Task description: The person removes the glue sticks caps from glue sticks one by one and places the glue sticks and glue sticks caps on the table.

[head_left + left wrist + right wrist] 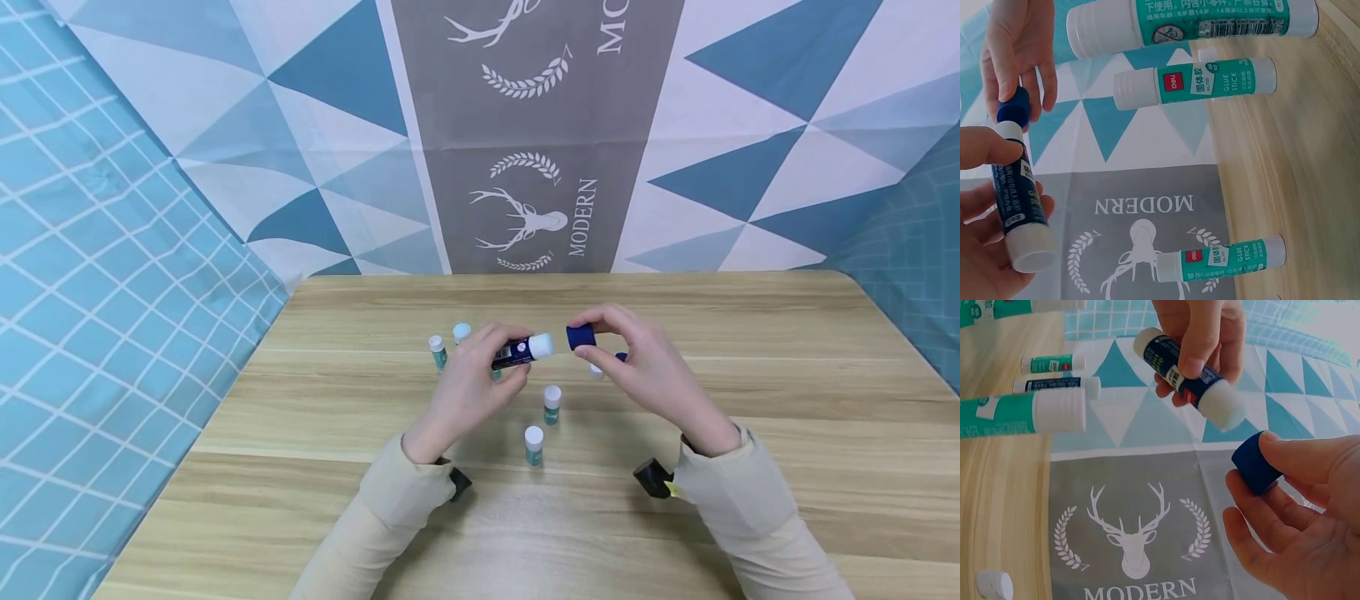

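A dark-blue glue stick (513, 354) is held by my left hand (472, 375) above the table, its white end towards the right. My right hand (641, 362) pinches a dark-blue cap (581, 337) between thumb and fingers. In the right wrist view a small gap separates the cap (1257, 462) from the uncapped end of the glue stick (1188, 378). Below the hands, two green glue sticks with white tops, a farther one (552, 406) and a nearer one (534, 447), stand upright on the table.
More glue sticks stand to the left, one green (438, 353), one pale-topped (462, 332). Another dark-blue glue stick (1050, 385) shows in the right wrist view. A small white cap (995, 585) and a blue piece (622, 356) lie near my right hand. The wooden table (300, 517) meets a patterned cloth backdrop.
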`<move>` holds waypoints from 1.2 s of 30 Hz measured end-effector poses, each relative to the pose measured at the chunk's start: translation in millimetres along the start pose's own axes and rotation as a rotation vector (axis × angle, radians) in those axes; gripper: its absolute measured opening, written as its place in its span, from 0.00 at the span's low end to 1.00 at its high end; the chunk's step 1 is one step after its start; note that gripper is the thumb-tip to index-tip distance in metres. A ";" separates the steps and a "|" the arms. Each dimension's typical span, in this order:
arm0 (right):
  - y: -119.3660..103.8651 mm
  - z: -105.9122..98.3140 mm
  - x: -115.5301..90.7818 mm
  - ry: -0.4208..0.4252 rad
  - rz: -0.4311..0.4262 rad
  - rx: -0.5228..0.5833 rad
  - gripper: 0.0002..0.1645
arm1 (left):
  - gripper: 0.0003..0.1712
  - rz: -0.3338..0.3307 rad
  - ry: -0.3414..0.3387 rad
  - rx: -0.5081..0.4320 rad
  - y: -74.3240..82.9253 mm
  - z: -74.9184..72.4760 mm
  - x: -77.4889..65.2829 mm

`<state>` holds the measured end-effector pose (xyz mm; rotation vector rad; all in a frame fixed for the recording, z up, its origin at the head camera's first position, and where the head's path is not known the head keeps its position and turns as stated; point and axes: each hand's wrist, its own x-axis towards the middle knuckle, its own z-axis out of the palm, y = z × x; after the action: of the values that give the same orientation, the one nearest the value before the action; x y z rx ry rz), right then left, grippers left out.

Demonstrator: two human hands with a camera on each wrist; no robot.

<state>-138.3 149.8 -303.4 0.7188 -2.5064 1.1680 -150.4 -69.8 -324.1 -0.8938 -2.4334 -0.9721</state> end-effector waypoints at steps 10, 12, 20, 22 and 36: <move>10.6 -2.5 1.9 0.004 -0.004 -0.047 0.16 | 0.17 -0.074 0.007 0.050 -5.3 -2.1 1.4; 11.7 -1.7 2.0 0.000 -0.006 -0.061 0.17 | 0.17 -0.094 0.002 0.064 -6.6 -2.1 1.2; 13.3 -6.6 3.7 -0.059 0.077 -0.156 0.17 | 0.17 -0.266 -0.030 0.155 -9.8 -5.2 0.7; 14.4 -9.2 3.4 -0.088 0.105 -0.182 0.17 | 0.17 -0.301 -0.041 0.168 -10.6 -7.1 0.5; 26.6 -20.5 4.3 -0.210 0.238 -0.330 0.14 | 0.15 -0.353 -0.044 0.156 -17.4 -15.1 0.1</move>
<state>-155.6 178.9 -305.3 0.4873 -2.9280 0.7441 -160.7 -90.3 -321.9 -0.4449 -2.7178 -0.8647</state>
